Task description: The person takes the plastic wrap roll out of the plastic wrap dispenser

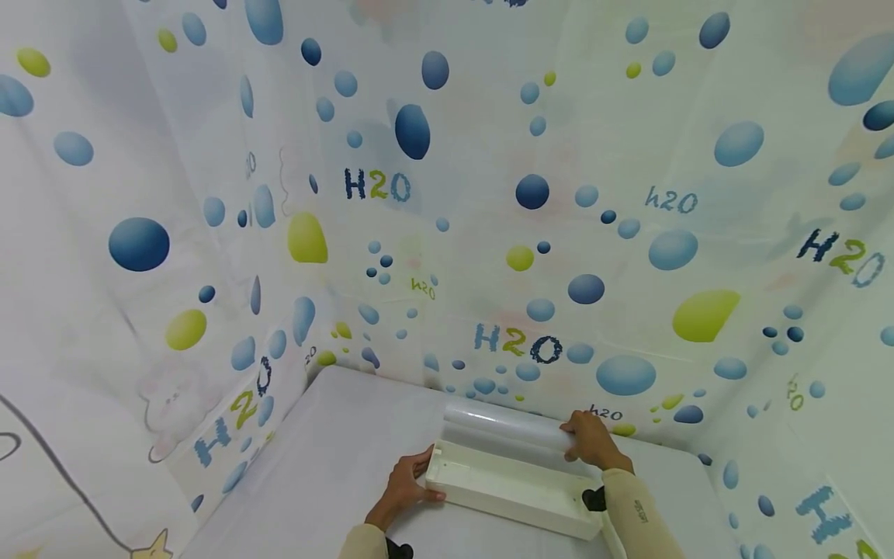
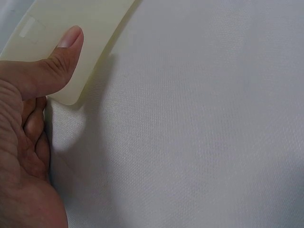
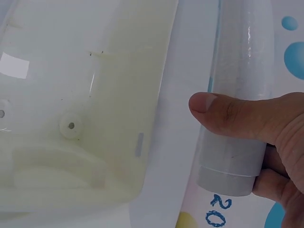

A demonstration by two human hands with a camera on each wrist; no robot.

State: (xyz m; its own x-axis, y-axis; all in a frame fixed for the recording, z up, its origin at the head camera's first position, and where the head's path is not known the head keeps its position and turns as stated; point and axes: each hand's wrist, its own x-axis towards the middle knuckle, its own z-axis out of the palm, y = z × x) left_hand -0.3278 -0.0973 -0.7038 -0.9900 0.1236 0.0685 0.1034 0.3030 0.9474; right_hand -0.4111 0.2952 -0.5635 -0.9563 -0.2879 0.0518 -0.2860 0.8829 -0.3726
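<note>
A long, cream-coloured plastic box [image 1: 513, 485] lies on the white cloth surface with its hollow side up. My left hand [image 1: 405, 487] grips its left end; in the left wrist view the thumb [image 2: 71, 40] lies on the cream plastic [image 2: 99, 23] and the other fingers are partly hidden. Behind the box, roughly parallel to it, is a roll of clear plastic film [image 1: 499, 425]. My right hand [image 1: 594, 441] holds the roll near its right end. In the right wrist view, the thumb crosses the film roll [image 3: 240, 52], beside the box's inner wall [image 3: 128, 147] with its small holes.
White cloth [image 1: 335, 458] covers the work surface. Printed curtain walls [image 1: 475, 217] with blue and green dots rise at the back and both sides, close behind the film roll. A pale strip [image 1: 612, 536] shows partly under the right forearm.
</note>
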